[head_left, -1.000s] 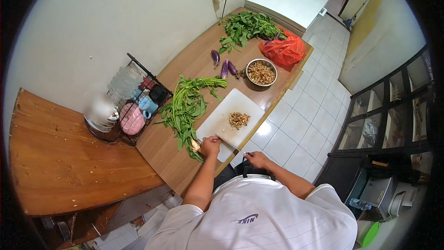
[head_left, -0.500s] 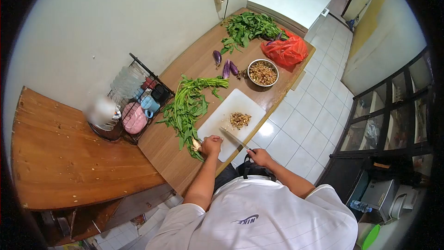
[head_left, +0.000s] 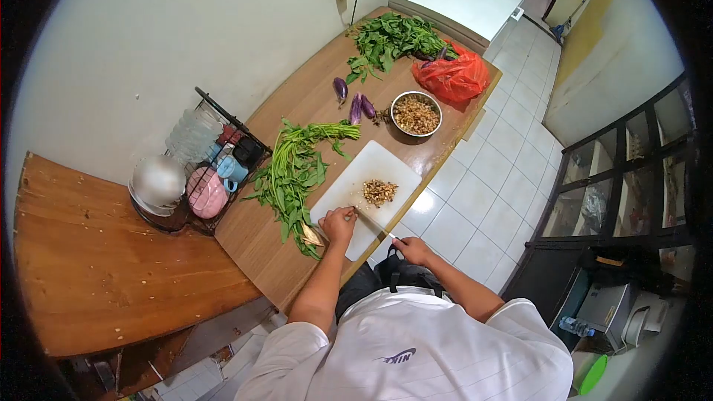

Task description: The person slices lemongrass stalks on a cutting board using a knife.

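Observation:
My right hand [head_left: 414, 250] is wrapped round the handle of a knife [head_left: 377, 226] at the near edge of a white cutting board [head_left: 358, 240]. The blade slants up and left across the board. My left hand [head_left: 339, 223] is at the board's left side, its fingers curled and pressed together right by the knife tip. Whatever they pinch, if anything, is too small to make out. A small heap of chopped brown and cream pieces [head_left: 379, 193] lies on the board beyond the blade. Leafy green stalks [head_left: 288, 171] with a pale root end [head_left: 310, 236] lie left of the board.
Beyond the board stands a metal bowl [head_left: 396, 123] of chopped pieces. Purple eggplants [head_left: 356, 108], more leafy greens [head_left: 390, 43] and a red plastic bag [head_left: 454, 76] occupy the far table. A dish rack [head_left: 252, 134] with cups and glasses stands at the left by the wall.
My left hand has shifted slightly, and its fingers have come up to the knife tip. My right hand still grips the knife. The whole view has shifted a little.

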The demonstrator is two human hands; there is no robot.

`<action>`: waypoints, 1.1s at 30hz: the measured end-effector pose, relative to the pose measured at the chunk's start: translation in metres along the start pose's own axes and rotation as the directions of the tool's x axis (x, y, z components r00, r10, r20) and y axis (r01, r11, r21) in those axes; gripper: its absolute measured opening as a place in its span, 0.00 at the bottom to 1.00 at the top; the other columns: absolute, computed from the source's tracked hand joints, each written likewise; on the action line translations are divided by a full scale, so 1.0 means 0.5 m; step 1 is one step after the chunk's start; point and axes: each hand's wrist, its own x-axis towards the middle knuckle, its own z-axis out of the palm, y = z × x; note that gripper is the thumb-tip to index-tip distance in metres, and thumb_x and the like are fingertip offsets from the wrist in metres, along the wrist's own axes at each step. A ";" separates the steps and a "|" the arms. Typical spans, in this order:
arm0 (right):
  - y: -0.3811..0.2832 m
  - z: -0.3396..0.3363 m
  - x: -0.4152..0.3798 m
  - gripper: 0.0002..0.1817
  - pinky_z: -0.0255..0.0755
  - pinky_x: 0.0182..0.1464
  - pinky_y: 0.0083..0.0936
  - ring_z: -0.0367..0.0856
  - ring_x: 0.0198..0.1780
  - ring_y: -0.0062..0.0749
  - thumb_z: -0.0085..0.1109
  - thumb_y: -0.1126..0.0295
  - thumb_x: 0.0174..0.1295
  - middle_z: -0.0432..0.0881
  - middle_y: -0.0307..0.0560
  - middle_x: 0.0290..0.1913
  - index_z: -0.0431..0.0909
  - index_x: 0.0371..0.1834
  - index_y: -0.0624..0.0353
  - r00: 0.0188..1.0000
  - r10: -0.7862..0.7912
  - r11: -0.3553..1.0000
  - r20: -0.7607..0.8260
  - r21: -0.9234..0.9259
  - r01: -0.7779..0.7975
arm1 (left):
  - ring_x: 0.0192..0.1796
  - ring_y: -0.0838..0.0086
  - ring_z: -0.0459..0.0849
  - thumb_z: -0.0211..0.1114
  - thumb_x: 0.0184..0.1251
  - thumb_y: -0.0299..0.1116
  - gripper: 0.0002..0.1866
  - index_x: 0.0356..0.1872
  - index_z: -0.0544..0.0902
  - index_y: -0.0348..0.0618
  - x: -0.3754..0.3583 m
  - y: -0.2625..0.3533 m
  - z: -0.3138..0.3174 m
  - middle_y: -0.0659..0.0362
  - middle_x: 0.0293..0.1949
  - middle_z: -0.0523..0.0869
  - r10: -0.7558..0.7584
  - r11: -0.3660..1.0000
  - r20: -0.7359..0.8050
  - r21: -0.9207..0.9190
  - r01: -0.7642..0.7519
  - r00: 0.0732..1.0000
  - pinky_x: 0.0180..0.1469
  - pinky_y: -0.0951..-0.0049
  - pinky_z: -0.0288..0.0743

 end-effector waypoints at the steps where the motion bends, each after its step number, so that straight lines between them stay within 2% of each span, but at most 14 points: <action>1: -0.002 -0.002 0.001 0.39 0.76 0.53 0.47 0.86 0.45 0.59 0.43 0.34 0.73 0.87 0.64 0.37 0.87 0.37 0.64 1.000 0.003 1.000 0.002 0.000 -0.003 | 0.45 0.71 0.83 0.78 0.55 0.41 0.11 0.40 0.93 0.60 0.000 0.003 -0.002 0.71 0.37 0.91 0.011 1.000 -0.003 0.021 -0.011 1.000 0.55 0.60 0.61; 4: -0.011 -0.006 0.001 0.40 0.76 0.53 0.47 0.86 0.46 0.60 0.42 0.34 0.73 0.87 0.66 0.37 0.87 0.38 0.64 1.000 0.013 1.000 -0.011 -0.014 -0.013 | 0.45 0.70 0.83 0.78 0.56 0.42 0.09 0.38 0.94 0.59 -0.001 0.007 -0.007 0.70 0.35 0.90 0.072 0.995 -0.013 0.064 -0.071 0.997 0.55 0.60 0.62; 7: -0.009 -0.013 0.003 0.41 0.75 0.55 0.49 0.86 0.48 0.62 0.41 0.33 0.73 0.87 0.68 0.39 0.86 0.38 0.65 0.998 0.042 0.999 0.042 -0.017 -0.041 | 0.43 0.69 0.82 0.77 0.57 0.42 0.09 0.38 0.94 0.59 0.005 0.006 -0.010 0.69 0.35 0.90 0.134 0.985 -0.010 0.108 -0.132 0.991 0.54 0.59 0.62; 13: 0.006 0.000 0.015 0.41 0.75 0.56 0.50 0.85 0.50 0.64 0.41 0.34 0.73 0.87 0.69 0.41 0.87 0.40 0.65 0.999 0.041 0.998 0.026 -0.054 -0.039 | 0.44 0.69 0.82 0.75 0.57 0.41 0.07 0.35 0.94 0.59 0.009 0.019 -0.026 0.69 0.34 0.90 0.170 0.972 0.028 0.162 -0.172 0.985 0.54 0.58 0.62; 15: 0.028 0.024 0.032 0.39 0.76 0.51 0.45 0.86 0.41 0.53 0.45 0.35 0.74 0.87 0.59 0.32 0.86 0.47 0.66 1.000 -0.009 1.000 -0.009 0.002 0.009 | 0.44 0.69 0.82 0.75 0.57 0.41 0.06 0.35 0.94 0.59 0.009 0.022 -0.028 0.69 0.34 0.90 0.201 0.966 0.010 0.167 -0.200 0.980 0.54 0.58 0.62; 16: 0.035 0.035 0.039 0.39 0.76 0.51 0.45 0.86 0.41 0.53 0.45 0.35 0.74 0.87 0.59 0.32 0.86 0.47 0.66 1.000 -0.006 1.000 -0.008 0.003 0.006 | 0.44 0.69 0.81 0.75 0.56 0.40 0.06 0.35 0.94 0.58 0.007 0.023 -0.026 0.69 0.34 0.90 0.233 0.958 -0.005 0.172 -0.229 0.972 0.54 0.57 0.62; 18: 0.031 0.047 0.044 0.40 0.76 0.37 0.42 0.83 0.30 0.43 0.44 0.33 0.74 0.83 0.51 0.25 0.85 0.36 0.65 0.997 -0.066 0.988 -0.051 0.139 0.073 | 0.44 0.69 0.81 0.75 0.57 0.40 0.06 0.35 0.94 0.59 0.008 0.019 -0.022 0.69 0.34 0.90 0.262 0.949 0.004 0.180 -0.259 0.965 0.54 0.57 0.62; 19: 0.021 0.045 0.044 0.40 0.76 0.37 0.42 0.83 0.30 0.43 0.44 0.33 0.74 0.83 0.51 0.25 0.85 0.36 0.65 0.996 -0.064 0.988 -0.056 0.139 0.072 | 0.44 0.68 0.81 0.75 0.57 0.40 0.06 0.34 0.94 0.59 0.010 0.018 -0.019 0.69 0.34 0.90 0.291 0.939 0.010 0.190 -0.288 0.957 0.54 0.57 0.62; 21: -0.005 0.036 0.038 0.37 0.65 0.21 0.34 0.71 0.18 0.30 0.42 0.32 0.74 0.73 0.40 0.19 0.77 0.25 0.56 0.996 0.033 0.963 0.089 0.265 -0.056 | 0.44 0.68 0.81 0.75 0.57 0.40 0.05 0.34 0.94 0.60 0.011 0.016 -0.013 0.69 0.34 0.89 0.291 0.941 -0.003 0.182 -0.286 0.957 0.54 0.57 0.62; 22: -0.017 0.030 0.023 0.37 0.65 0.21 0.34 0.71 0.18 0.30 0.42 0.32 0.74 0.73 0.40 0.19 0.77 0.25 0.56 0.996 0.032 0.962 0.081 0.269 -0.053 | 0.43 0.69 0.81 0.74 0.57 0.40 0.05 0.34 0.94 0.60 0.011 0.016 -0.012 0.69 0.34 0.89 0.285 0.944 -0.016 0.176 -0.278 0.958 0.54 0.57 0.61; 24: -0.032 0.020 0.002 0.33 0.52 0.15 0.25 0.57 0.13 0.21 0.41 0.30 0.73 0.62 0.32 0.16 0.65 0.23 0.47 0.963 0.103 0.862 0.248 0.461 -0.211 | 0.43 0.69 0.81 0.74 0.57 0.41 0.05 0.34 0.94 0.61 0.010 0.020 -0.013 0.70 0.34 0.90 0.258 0.952 -0.011 0.175 -0.252 0.966 0.54 0.57 0.61; 25: -0.032 0.015 -0.008 0.33 0.52 0.15 0.25 0.57 0.13 0.21 0.41 0.30 0.73 0.62 0.32 0.16 0.65 0.23 0.47 0.964 0.098 0.863 0.245 0.461 -0.205 | 0.43 0.69 0.81 0.75 0.57 0.41 0.04 0.33 0.94 0.61 0.009 0.019 -0.015 0.70 0.34 0.90 0.221 0.960 -0.003 0.176 -0.217 0.975 0.54 0.57 0.61; 27: -0.015 0.007 -0.033 0.33 0.55 0.16 0.24 0.55 0.14 0.20 0.42 0.29 0.73 0.58 0.31 0.16 0.65 0.24 0.46 0.920 0.077 0.791 0.384 0.538 -0.291 | 0.43 0.70 0.81 0.75 0.57 0.41 0.04 0.33 0.94 0.62 0.005 0.020 -0.017 0.71 0.34 0.90 0.190 0.970 -0.014 0.156 -0.185 0.982 0.54 0.57 0.61; 33: 0.072 -0.014 -0.082 0.33 0.55 0.18 0.23 0.56 0.15 0.20 0.42 0.30 0.73 0.58 0.30 0.16 0.65 0.24 0.46 0.886 0.166 0.806 0.433 0.458 -0.375 | 0.44 0.70 0.81 0.77 0.55 0.44 0.04 0.31 0.94 0.63 -0.003 0.026 -0.011 0.72 0.35 0.91 0.036 0.998 -0.046 0.058 -0.033 0.998 0.55 0.59 0.61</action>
